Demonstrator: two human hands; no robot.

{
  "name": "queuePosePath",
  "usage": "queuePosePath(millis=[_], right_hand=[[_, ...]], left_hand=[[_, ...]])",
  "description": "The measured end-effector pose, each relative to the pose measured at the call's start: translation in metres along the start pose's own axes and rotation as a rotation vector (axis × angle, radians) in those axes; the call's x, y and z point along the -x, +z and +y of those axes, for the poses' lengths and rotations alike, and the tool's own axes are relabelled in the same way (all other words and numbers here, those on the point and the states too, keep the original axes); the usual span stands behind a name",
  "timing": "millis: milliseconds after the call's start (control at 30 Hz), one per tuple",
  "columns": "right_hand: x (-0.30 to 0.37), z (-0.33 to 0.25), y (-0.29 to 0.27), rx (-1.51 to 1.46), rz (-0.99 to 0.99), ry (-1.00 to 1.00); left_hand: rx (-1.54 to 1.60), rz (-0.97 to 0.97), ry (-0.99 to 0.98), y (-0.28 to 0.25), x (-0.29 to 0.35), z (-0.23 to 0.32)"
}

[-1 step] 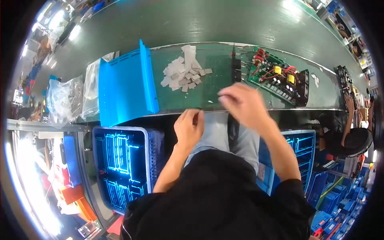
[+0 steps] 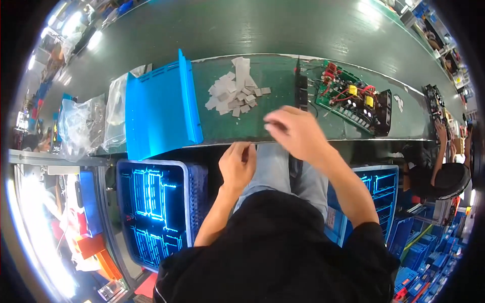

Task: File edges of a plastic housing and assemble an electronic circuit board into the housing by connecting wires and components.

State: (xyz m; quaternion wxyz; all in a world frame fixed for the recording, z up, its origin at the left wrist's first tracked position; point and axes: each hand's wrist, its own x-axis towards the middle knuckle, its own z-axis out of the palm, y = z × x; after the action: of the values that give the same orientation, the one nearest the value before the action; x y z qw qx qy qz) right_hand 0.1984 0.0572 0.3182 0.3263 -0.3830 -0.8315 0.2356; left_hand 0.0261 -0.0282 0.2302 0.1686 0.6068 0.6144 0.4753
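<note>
My left hand [image 2: 236,165] is at the near edge of the green bench, its fingers curled in against the thumb. What it holds, if anything, is hidden. Above the same edge, farther right, my right hand [image 2: 298,135] has its fingertips drawn together, slightly blurred; I cannot make out anything between them. Beyond the hands lies a loose pile of small grey pads [image 2: 233,93], some square and some in longer strips. A bent blue sheet-metal cover [image 2: 157,111] stands left of the pile. To the right sits a green circuit board [image 2: 348,98] with red wires and yellow-wrapped parts.
A black slotted strip [image 2: 301,88] lies beside the board. Clear plastic bags [image 2: 81,126] rest left of the cover. Below the bench, a blue crate [image 2: 188,202] holds blue-edged parts; another crate [image 2: 396,182] stands right. A co-worker's hands [image 2: 441,132] touch another board [image 2: 434,101].
My right hand has moved a little to the left, toward my left hand. The left hand stays nearly in place. The bench items appear shifted very slightly right.
</note>
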Motion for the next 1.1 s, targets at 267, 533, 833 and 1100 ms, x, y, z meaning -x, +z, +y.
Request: queuePosePath(millis=[267, 533, 833, 1100], right_hand=[[-0.198, 0.113, 0.089, 0.310, -0.174, 0.165], [-0.214, 0.122, 0.105, 0.009, -0.448, 0.356], [-0.185, 0.077, 0.080, 0.062, -0.263, 0.422], [-0.146, 0.044, 0.063, 0.148, 0.074, 0.178]], left_hand=[[-0.005, -0.065, -0.095, -0.075, 0.022, -0.056], [0.087, -0.257, -0.269, -0.121, 0.051, -0.093], [0.125, -0.252, -0.267, -0.134, 0.052, -0.094], [0.084, -0.249, -0.154, -0.119, 0.036, -0.056]])
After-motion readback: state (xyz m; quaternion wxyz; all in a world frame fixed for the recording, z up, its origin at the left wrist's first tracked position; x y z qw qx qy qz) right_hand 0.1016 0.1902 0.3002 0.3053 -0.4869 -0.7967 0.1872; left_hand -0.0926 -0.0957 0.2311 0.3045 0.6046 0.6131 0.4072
